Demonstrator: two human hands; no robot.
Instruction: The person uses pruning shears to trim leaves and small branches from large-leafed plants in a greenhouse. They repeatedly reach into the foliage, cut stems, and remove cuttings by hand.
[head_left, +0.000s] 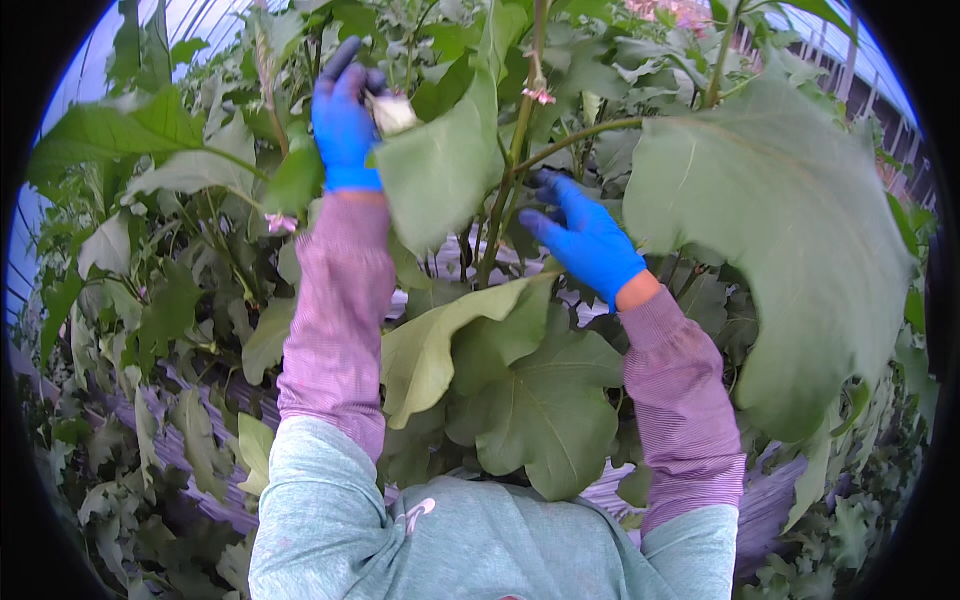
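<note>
My left hand (346, 131), in a blue glove with dark-stained fingers, is raised among eggplant leaves. Beside its fingers is a pale, whitish object (394, 114), blurred; whether the hand grips it I cannot tell. My right hand (589, 236), gloved the same way, reaches in just right of the main eggplant stem (501, 214). Its thumb and fingers are spread with nothing visible between them, and the fingertips lie in shade. A broad eggplant leaf (442, 161) hangs between the hands, hiding part of the plant. Above it, a pink eggplant flower (538, 95) droops by the stem.
A very large leaf (772, 202) spreads over the right side, and a side branch (581, 142) runs towards it. Lower leaves (547, 409) stand close before my body. Another pink flower (281, 223) hangs at left. Plastic mulch film (199, 465) covers ground between plants.
</note>
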